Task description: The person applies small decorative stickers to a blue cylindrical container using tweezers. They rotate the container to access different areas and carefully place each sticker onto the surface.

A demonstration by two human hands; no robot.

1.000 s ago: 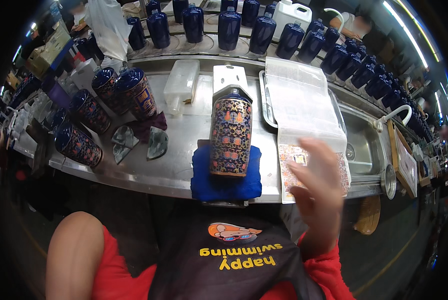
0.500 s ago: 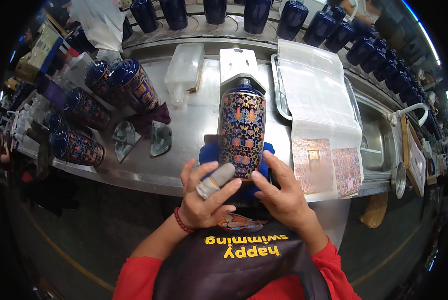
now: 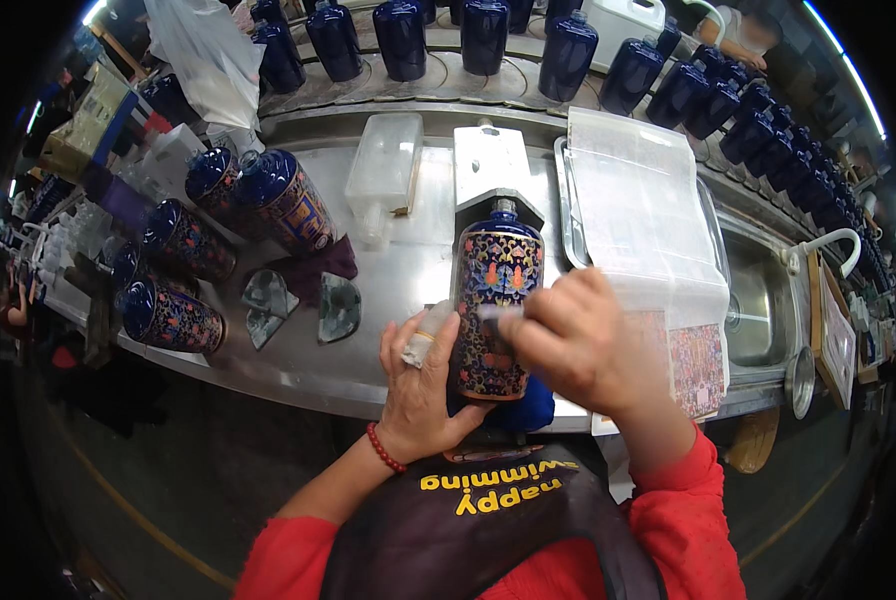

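A dark blue bottle with an orange, gold and red floral pattern lies in front of me, its neck pointing away against a dark angled rest. My left hand grips its lower left side, thumb by the base; a pale cloth cover wraps one finger. Over the bottle's right side my right hand is closed, smeared by motion. A small pale tip shows at its fingers, too blurred to name. Blue cloth shows under the bottle's base. To the right, printed floral sheets lie partly under white paper.
Several patterned bottles stand at left, near two dark green-grey pieces and a purple cloth. A clear container lies behind. Plain blue bottles line the far conveyor. A sink is at right; another person sits beyond.
My right hand has left the bottle's base, closed, and come up over its right side. My left hand has shifted along the left side. The view has moved slightly.
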